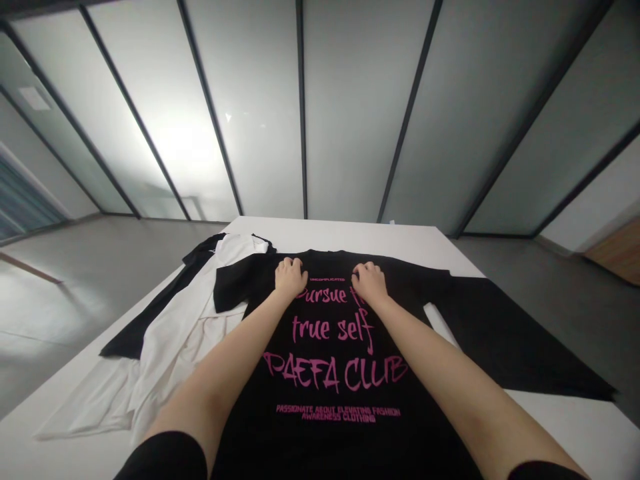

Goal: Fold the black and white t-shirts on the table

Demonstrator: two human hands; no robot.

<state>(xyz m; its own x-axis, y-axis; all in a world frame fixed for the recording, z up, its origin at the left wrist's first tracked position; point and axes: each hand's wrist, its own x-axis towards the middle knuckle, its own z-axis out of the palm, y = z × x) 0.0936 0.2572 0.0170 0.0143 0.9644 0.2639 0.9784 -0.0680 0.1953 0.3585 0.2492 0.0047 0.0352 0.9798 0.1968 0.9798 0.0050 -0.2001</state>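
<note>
A black T-shirt [325, 440] with pink lettering lies spread out flat on the white table, its collar at the far side. My left hand [290, 277] rests on its upper chest, left of the print, with bent fingers closed on the cloth. On the other side of the lettering, my right hand [369, 281] has its fingers curled onto the shirt in the same way. Both hands are near the shoulders, and the fingertips are partly hidden. My forearms cover parts of the shirt's sides.
White garments [170, 333] lie loosely heaped at the left, over a black garment [135, 327]. Another black garment [510, 333] stretches across the right side of the white table [340, 233]. Frosted glass panels [250, 100] stand behind the table's far edge.
</note>
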